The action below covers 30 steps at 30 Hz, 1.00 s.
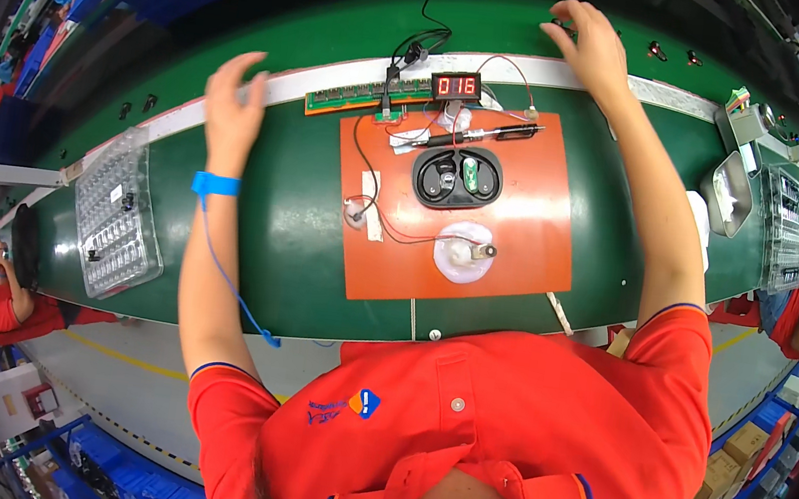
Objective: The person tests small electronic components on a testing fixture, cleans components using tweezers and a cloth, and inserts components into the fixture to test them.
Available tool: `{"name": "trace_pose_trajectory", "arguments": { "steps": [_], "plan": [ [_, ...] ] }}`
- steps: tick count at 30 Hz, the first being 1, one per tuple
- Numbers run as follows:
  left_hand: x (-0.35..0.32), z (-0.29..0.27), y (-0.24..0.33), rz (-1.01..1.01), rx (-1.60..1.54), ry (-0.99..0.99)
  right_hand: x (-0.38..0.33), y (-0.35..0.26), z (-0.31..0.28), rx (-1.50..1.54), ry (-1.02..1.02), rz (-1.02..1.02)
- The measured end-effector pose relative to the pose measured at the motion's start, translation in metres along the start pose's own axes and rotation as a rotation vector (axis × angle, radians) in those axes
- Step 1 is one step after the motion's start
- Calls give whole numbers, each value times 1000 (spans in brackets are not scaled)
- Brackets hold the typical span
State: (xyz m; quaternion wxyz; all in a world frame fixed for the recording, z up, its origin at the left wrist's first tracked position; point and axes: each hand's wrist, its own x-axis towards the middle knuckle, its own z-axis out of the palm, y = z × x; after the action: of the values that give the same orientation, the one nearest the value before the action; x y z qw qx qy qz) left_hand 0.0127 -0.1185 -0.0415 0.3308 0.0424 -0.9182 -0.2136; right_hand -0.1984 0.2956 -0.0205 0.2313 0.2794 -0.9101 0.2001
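My left hand [235,107] is raised over the white edge of the green bench, fingers loosely bent, thumb apart, nothing visible in it. A blue wrist strap [216,185] with a cord circles that wrist. Over the far green belt, my right hand [592,51] has its thumb and fingers apart around a small black piece [564,29]; whether they touch it is unclear. Between my arms, an open black earbud case [457,178] lies on an orange mat [522,235]. One of its hollows shows a green part [471,174], the other a dark piece.
Behind the case are a pen-like tool [495,139], a red digital display [456,86] and a green circuit strip [344,98] with cables. A round white pad [463,253] lies nearer. Clear trays [115,222] and a metal bin [730,197] flank the mat. Other people sit at both sides.
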Motion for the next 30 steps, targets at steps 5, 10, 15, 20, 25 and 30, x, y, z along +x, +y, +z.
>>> {"name": "trace_pose_trajectory", "arguments": {
  "steps": [5,10,15,20,25,30],
  "plan": [
    [0,-58,-142,98,580,72,-67,-93,-47,508,-113,-407],
    [1,-68,-189,-114,791,-8,-110,-125,-62,506,-224,-459],
    [7,-69,-192,-198,688,-170,-114,-130,-60,454,-231,-369],
    [13,-70,-167,-167,750,-173,-110,-142,-57,535,-289,-235],
    [19,-72,-126,-198,572,-156,-108,-145,-59,535,-278,-264],
    [20,-28,-37,-366,-327,-76,-117,-138,-62,724,-304,-150]
  ]
}}
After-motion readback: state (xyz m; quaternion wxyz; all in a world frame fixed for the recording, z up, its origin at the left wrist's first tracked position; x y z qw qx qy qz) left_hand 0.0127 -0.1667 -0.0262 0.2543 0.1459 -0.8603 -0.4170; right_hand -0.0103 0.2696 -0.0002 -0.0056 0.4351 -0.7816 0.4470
